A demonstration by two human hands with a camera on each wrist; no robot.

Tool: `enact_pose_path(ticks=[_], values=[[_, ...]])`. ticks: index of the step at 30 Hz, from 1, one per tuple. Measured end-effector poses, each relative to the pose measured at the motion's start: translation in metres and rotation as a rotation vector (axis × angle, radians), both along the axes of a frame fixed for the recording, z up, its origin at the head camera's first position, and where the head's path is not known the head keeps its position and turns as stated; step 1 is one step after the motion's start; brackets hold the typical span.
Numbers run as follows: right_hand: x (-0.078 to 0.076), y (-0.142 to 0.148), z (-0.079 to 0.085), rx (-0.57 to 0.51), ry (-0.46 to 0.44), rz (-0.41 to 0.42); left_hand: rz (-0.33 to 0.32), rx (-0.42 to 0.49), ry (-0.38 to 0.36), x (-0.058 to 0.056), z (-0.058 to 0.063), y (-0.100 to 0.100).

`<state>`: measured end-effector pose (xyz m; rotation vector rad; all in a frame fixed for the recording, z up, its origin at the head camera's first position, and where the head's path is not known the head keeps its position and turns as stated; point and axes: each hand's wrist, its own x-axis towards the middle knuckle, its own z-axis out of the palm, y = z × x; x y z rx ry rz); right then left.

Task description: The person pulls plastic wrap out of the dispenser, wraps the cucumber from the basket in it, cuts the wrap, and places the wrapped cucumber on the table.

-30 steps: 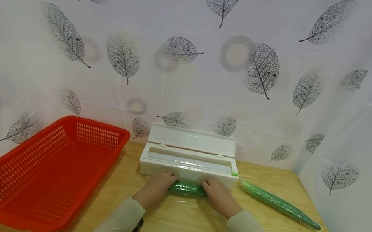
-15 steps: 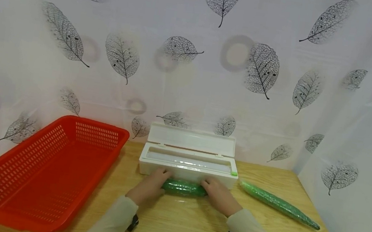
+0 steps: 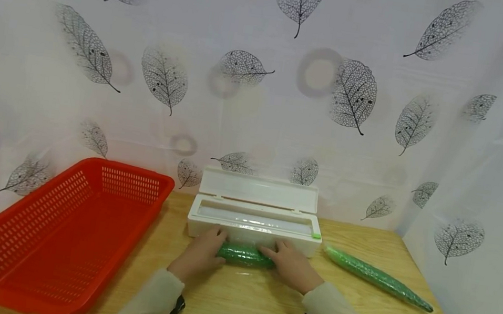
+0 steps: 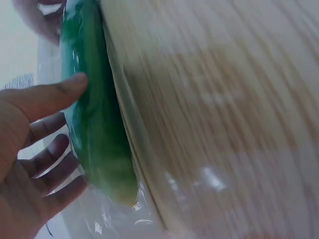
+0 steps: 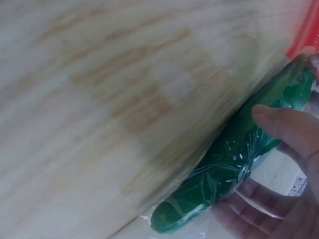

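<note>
A cucumber (image 3: 243, 255) in clear plastic film lies across the table, just in front of a white cling film dispenser (image 3: 253, 235) with its lid raised. My left hand (image 3: 200, 254) holds the cucumber's left part, thumb on the near side and fingers along the far side. At the other end, my right hand (image 3: 296, 266) grips it between thumb and fingers. In the left wrist view, loose film extends past the cucumber's tip (image 4: 122, 191). Creased film (image 5: 209, 184) covers the opposite end in the right wrist view.
To the right lies a second film-wrapped cucumber (image 3: 379, 277), slanting toward the table's right edge. A large red plastic basket (image 3: 55, 237) stands at the left. Behind the dispenser hangs a leaf-patterned curtain (image 3: 247, 119).
My left hand has shifted left, showing more of the cucumber's left part. My right thumb has moved left onto the cucumber. The dispenser, basket and second cucumber stay put.
</note>
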<state>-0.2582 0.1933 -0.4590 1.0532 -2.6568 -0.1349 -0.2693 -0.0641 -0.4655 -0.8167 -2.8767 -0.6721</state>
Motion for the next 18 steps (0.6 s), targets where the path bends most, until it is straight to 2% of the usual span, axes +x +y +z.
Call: enact_pose_path(ticks=[4,8,12,18], values=[[0.001,-0.002,0.000,0.009,-0.009,-0.020,-0.003,-0.159,0.193,0.005,0.001,0.014],[0.002,-0.003,0.001,-0.015,0.017,-0.012,-0.009,-0.216,0.278,0.007,0.002,0.022],[0.002,-0.002,0.002,-0.056,0.028,-0.004,-0.003,-0.199,0.274,0.005,0.002,0.025],[0.001,-0.001,0.002,-0.038,-0.001,-0.030,-0.013,-0.159,0.200,0.002,0.002,0.023]])
